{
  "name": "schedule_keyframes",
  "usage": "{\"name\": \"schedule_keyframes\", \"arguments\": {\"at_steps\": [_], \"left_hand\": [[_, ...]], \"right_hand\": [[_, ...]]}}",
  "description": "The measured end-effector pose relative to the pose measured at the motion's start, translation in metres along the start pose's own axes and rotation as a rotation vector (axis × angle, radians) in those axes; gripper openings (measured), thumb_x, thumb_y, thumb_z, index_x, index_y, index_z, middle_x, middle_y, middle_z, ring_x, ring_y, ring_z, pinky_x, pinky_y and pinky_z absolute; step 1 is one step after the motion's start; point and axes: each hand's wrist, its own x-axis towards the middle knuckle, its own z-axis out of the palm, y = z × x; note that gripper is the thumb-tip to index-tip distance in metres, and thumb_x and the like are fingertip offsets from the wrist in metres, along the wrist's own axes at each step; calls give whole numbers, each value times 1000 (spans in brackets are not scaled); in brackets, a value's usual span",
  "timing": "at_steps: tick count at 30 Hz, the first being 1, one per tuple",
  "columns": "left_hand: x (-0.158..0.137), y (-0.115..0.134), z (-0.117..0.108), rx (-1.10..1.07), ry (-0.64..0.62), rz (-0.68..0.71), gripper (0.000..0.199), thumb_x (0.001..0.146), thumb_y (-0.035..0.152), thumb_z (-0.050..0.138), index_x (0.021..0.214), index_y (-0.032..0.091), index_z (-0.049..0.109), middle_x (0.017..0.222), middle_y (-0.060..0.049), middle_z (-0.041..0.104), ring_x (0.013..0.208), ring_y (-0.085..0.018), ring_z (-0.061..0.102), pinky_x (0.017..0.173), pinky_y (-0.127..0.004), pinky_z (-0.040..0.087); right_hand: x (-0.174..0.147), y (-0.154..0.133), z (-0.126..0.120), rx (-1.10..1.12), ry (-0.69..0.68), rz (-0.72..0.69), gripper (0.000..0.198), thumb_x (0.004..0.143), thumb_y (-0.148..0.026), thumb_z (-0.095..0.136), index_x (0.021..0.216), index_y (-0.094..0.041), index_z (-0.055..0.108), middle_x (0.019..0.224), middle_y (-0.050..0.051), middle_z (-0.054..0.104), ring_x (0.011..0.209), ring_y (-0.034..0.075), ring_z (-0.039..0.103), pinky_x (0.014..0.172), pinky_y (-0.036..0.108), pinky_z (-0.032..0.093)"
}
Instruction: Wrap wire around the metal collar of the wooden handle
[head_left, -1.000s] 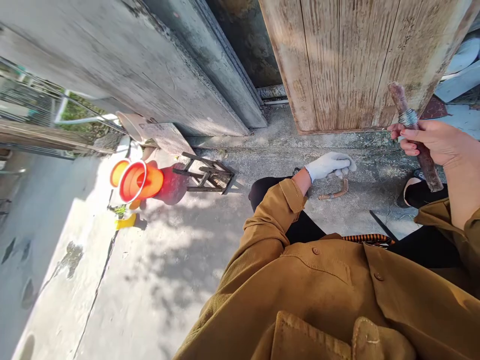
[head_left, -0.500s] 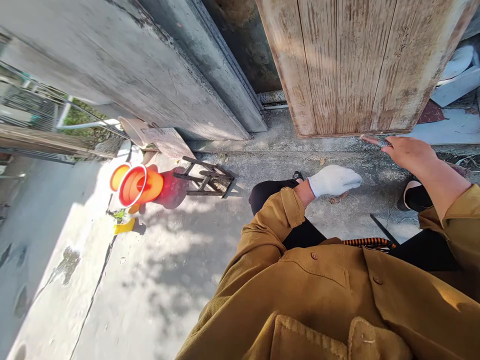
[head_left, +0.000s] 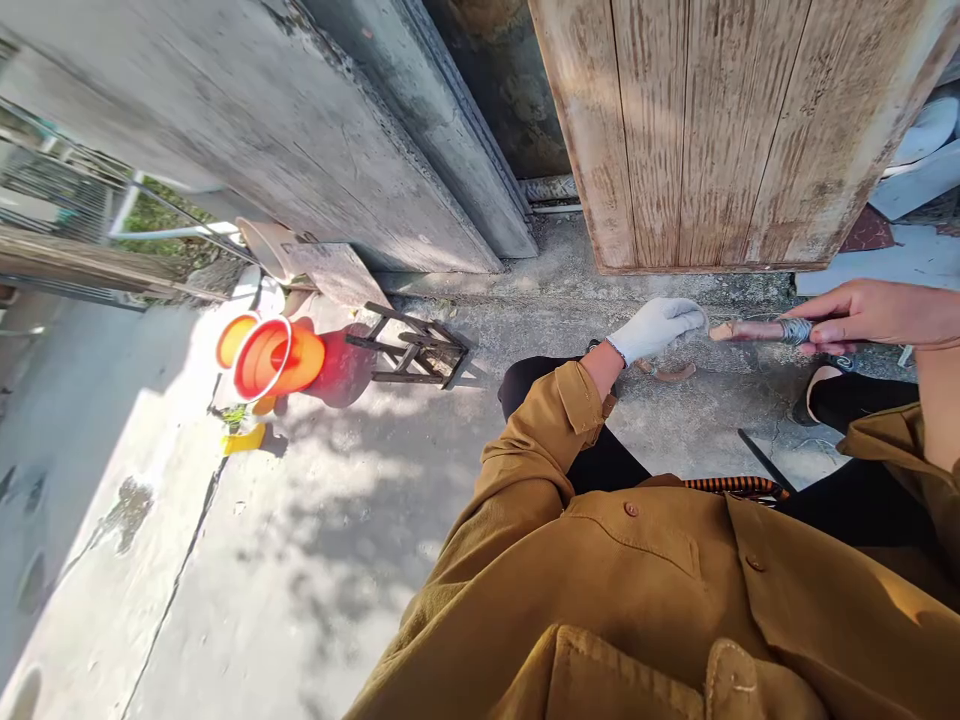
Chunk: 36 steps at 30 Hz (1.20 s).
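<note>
Head view: the bare right hand (head_left: pixel 840 318) has its thumb and fingers closed round a wire-wound stick (head_left: pixel 750 330), gripping it at the coil of metal wire (head_left: pixel 796 331). The stick's pale bare end points toward the left hand (head_left: pixel 660 325), near its fingertips. That hand wears a white knit glove (head_left: pixel 645 332), fingers together and bent; whether it pinches anything, I cannot tell. Just on the wearer's side of the glove, a bent piece of wood (head_left: pixel 675 374) lies on the concrete ground (head_left: pixel 645 440). Beyond both hands stands a weathered plank panel (head_left: pixel 720 130); well to the left hand's left are a small wooden stool (head_left: pixel 431 352) and an orange bucket (head_left: pixel 304 362).
</note>
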Motion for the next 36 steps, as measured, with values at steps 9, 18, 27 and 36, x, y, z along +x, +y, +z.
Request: {"name": "schedule_keyframes", "arguments": {"at_steps": [9,18,27,36], "left_hand": [[17,-4,14,-490,40,-113,21,109,34,74,106,13,75,80,1,73,59,-5,62,64,-20,54],[19,-16,17,-609,17,3,32,109,45,77,113,13,77,93,-2,78,63,-3,59,76,-23,61],[19,-14,26,-201,137,-5,28,106,38,70,113,15,84,104,-6,84,87,-12,72,88,-27,60],[17,-6,34,-179,241,-62,38,109,45,61,111,14,84,78,0,71,75,-12,64,75,-24,52]], "right_hand": [[10,-28,20,229,110,-161,39,82,-50,100,87,-21,75,81,11,69,62,14,51,47,27,39],[29,-39,30,281,128,-349,57,76,-64,103,86,-20,68,80,5,67,59,11,51,42,24,42],[51,-16,28,134,285,-256,43,100,-50,88,84,-22,60,76,2,63,60,10,50,46,22,40],[45,-16,25,-435,433,-87,17,110,-31,68,97,-21,72,73,1,67,66,15,58,68,31,48]]}}
